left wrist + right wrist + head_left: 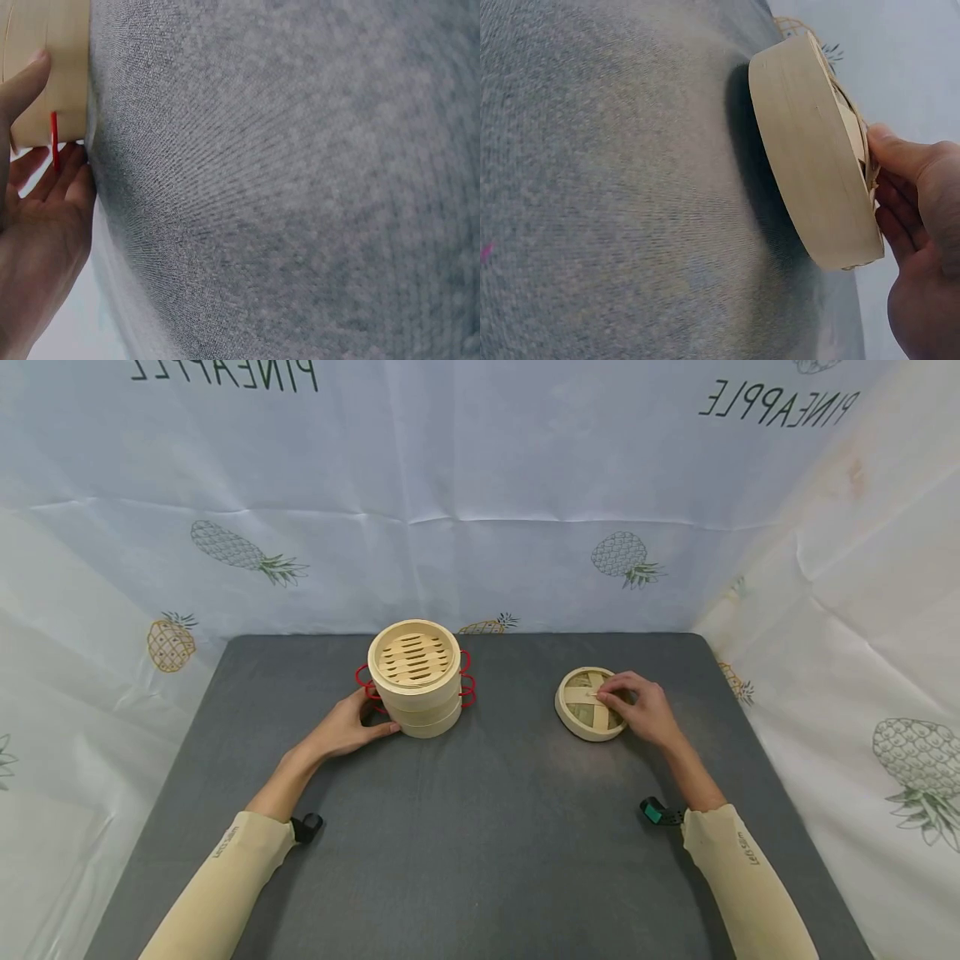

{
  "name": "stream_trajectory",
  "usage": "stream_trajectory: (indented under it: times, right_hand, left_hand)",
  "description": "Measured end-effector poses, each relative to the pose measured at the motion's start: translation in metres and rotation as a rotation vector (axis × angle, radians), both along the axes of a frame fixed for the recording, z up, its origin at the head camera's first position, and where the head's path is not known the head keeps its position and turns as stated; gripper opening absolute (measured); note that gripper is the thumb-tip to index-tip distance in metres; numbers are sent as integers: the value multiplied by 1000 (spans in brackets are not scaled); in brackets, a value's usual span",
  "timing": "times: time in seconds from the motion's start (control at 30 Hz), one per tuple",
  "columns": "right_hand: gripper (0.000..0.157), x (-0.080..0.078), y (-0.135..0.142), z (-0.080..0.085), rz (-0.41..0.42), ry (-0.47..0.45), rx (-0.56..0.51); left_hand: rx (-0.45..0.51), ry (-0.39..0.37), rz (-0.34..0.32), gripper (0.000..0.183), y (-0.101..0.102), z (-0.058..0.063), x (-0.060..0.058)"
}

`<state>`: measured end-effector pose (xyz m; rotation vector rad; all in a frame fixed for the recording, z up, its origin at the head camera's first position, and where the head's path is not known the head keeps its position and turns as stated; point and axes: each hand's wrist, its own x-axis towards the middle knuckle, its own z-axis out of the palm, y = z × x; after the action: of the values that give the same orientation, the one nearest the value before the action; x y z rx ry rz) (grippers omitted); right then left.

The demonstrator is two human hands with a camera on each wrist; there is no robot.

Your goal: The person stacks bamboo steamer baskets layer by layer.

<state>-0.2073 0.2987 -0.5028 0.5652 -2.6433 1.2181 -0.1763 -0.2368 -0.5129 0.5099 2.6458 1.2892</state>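
Observation:
A stack of bamboo steamer baskets [417,693] with a slatted top tier and red loop handles [468,681] stands on the dark table, left of its middle. My left hand [348,724] grips the lowest part of the stack at its left side, thumb against the front wall. The left wrist view shows its fingers by a red loop. To the right, my right hand [640,703] pinches the small handle on top of a round bamboo lid [580,720]. In the right wrist view the lid [810,157] looks tilted, one side raised above the tabletop with a shadow under it.
The dark grey table [480,843] ends at a back edge close behind the stack. A white cloth [480,460] with pineapple prints hangs behind and along the sides. Black bands [306,828] sit at both wrists, beside pale yellow sleeves [232,877].

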Motion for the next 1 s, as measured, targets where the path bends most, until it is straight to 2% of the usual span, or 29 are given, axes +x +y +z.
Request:
stream_trajectory:
  times: [0.4, 0.63, 1.0]
  right_hand:
    - [10, -1, -6, 16, 16, 60, 0]
    - [7, -4, -11, 30, 18, 28, -1]
    - [7, -6, -23, 50, 11, 53, 9]
  left_hand:
    - [-2, -9, -11, 80, -1, 1, 0]
    - [-9, -9, -9, 78, -1, 3, 1]
    - [-23, -18, -1, 78, 0, 5, 2]
